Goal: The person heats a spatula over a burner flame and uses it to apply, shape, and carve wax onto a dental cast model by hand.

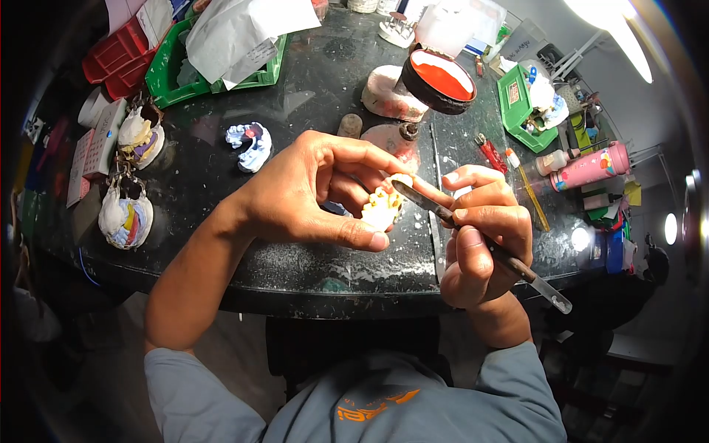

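Between the thumb and fingers of my left hand (303,188) is a small yellowish dental piece with tooth shapes (381,209), lit brightly. My right hand (487,229) grips a wax knife (504,258) with a dark handle and metal ends. One end of the knife reaches the upper edge of the dental piece, near my left index fingertip; whether it touches is too small to tell. Behind my hands stands a round black-rimmed dish of red wax (442,77). A pale blue dental cast (249,146) lies beyond my left wrist.
Two mounted models (127,214) stand at the left. Green trays (177,74) and red bins (122,59) are at the back left. At the right are another green tray (517,111), a pink bottle (591,166), a brush (528,188) and a red tool (490,153).
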Tool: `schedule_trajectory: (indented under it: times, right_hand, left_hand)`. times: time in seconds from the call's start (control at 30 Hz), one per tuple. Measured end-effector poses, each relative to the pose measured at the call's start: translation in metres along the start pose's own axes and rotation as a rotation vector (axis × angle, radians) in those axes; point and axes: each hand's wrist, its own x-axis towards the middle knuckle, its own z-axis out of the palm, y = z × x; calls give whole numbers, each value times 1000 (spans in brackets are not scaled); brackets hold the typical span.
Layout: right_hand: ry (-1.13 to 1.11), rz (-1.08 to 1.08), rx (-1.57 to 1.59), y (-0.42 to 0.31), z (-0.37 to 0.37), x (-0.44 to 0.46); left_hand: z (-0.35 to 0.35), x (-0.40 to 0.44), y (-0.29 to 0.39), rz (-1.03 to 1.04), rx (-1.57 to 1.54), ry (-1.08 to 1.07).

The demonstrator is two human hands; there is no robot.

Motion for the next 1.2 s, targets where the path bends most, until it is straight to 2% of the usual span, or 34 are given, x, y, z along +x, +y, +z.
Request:
schedule_trajectory:
  times: [0.33, 0.53, 0.73, 0.83, 1.0, 1.2]
  right_hand:
    - [39, 33, 34, -2, 1, -2]
    - [-24, -20, -13, 0, -1, 1]
    - [108, -24, 18, 6, 1, -4]
    - [185, 72, -93, 7, 3, -1]
    - [244, 262, -56, 8, 3, -1]
    - [248, 291, -48, 11, 1, 0]
  left_hand:
    - [1, -1, 5, -28, 20, 8]
    - [-2, -1, 2, -11, 31, -13]
    - [-1, -2, 2, -45, -15, 22]
    - [-1, -1, 5, -55, 22, 11]
    - [3, 1, 8, 24, 130, 112]
    - [8, 0, 10, 135, 421, 288]
